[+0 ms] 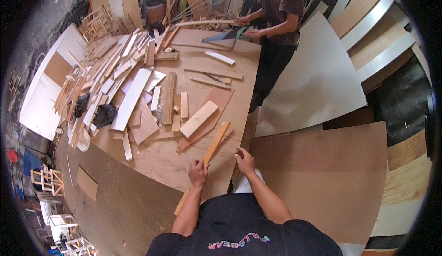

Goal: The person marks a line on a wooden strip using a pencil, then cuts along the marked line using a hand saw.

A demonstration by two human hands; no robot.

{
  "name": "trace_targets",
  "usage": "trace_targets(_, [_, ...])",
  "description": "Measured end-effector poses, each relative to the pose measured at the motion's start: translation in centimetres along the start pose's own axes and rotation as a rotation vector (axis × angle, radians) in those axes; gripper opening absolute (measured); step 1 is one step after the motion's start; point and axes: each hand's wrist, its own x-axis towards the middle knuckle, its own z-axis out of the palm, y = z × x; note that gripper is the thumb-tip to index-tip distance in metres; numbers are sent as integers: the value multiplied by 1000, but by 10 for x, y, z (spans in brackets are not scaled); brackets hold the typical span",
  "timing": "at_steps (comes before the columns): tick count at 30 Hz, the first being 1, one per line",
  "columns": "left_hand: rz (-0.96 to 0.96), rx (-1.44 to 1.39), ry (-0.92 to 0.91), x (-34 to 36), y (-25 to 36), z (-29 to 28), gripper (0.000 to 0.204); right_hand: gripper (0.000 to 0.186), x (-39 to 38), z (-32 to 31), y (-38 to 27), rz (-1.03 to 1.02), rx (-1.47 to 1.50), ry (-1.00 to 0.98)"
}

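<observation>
My left hand (198, 173) is closed around a long, narrow wooden strip (217, 140). The strip slants over the near part of the plywood table (165, 177); its far end points away from me, and its other end comes out beside my left forearm. To the right of the strip, my right hand (245, 161) hovers by the table's right edge with bent fingers apart and nothing visible in them. Just beyond the strip, a thick light wooden block (199, 119) lies on a flat reddish-brown board (223, 97).
Mixed wood offcuts (108, 79) are heaped on the table's left side, with a black plastic bag (105, 115) among them. Across the table, a co-worker (281, 12) holds a handsaw (225, 35) and a wooden strip. Large sheets (317, 164) lie to my right.
</observation>
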Motion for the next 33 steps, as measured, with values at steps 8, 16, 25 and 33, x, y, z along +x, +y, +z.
trace_targets(8, [-48, -33, 80, 27, 32, 7, 44, 42, 83, -23, -10, -25, -89, -147])
trace_targets(16, [-190, -39, 182, 28, 60, -3, 46, 39, 145, -18, -49, -24, 68, -256])
trace_targets(25, [-288, -55, 306, -11, 84, -28, 42, 25, 88, -27, -94, -96, -20, -590])
trace_targets(33, [-257, -53, 199, -44, 49, -38, 44, 27, 36, -9, -69, -78, -92, -574])
